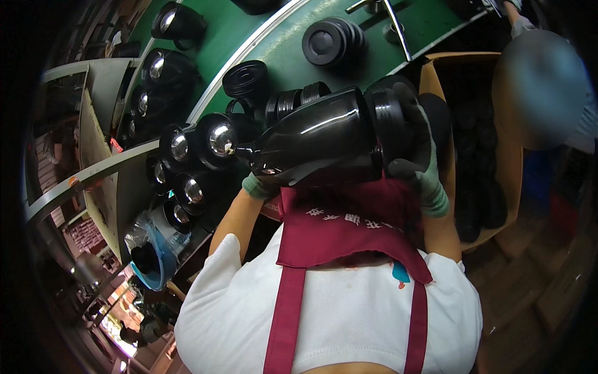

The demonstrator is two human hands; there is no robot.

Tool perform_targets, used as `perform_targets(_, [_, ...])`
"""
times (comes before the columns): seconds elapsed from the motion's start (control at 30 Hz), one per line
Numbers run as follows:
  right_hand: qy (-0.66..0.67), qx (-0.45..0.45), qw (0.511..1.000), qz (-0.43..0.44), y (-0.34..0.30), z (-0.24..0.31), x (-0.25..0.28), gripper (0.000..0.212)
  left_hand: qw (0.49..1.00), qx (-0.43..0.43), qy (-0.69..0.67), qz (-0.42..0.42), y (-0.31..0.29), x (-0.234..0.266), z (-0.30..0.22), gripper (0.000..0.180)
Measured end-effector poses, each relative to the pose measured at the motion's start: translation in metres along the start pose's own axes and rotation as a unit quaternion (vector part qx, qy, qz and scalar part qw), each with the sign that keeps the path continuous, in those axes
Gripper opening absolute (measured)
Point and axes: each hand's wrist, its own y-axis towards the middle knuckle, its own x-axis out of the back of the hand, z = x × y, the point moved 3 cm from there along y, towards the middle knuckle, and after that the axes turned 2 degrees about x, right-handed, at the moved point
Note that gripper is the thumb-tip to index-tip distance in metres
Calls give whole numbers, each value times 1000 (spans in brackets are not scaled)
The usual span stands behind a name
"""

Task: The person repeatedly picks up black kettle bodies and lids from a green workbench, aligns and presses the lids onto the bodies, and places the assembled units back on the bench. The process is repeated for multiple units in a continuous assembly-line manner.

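A large glossy black vacuum flask [317, 140] lies sideways in front of my chest, its narrow end to the left. My left hand [256, 185], in a dark glove with a green cuff, supports that narrow end from below; most of its fingers are hidden behind the flask. At the wide right end, my gloved right hand [423, 140] is closed round a black ribbed base piece [387, 118]. The piece lines up with the flask's opening and seems to touch it; how far it is screwed on I cannot tell.
Several black flasks with silvery rounded ends [222, 138] stand at the left. Black ribbed caps [324, 43] sit on the green bench [280, 47] beyond, near a metal rod fixture [397, 31]. A cardboard box [514, 168] of black parts is at right, beside another person [582, 124].
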Motion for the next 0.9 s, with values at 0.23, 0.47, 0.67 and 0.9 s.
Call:
perform_targets(0.23, [-167, 97, 981, 14, -27, 5, -11, 99, 999, 8, -3, 39, -4, -1, 4, 47])
perform_targets(0.47, [-115, 87, 989, 9, -37, 0, -21, 92, 1000, -19, -8, 18, -16, 0, 6, 47])
perform_targets(0.67, [-71, -90, 990, 78, -60, -2, 14, 75, 998, -30, 47, 2, -61, -30, 0, 35])
perform_targets(0.9, [-376, -19, 919, 118, 10, -136, 22, 94, 997, 33, -45, 54, -111, -21, 28, 31])
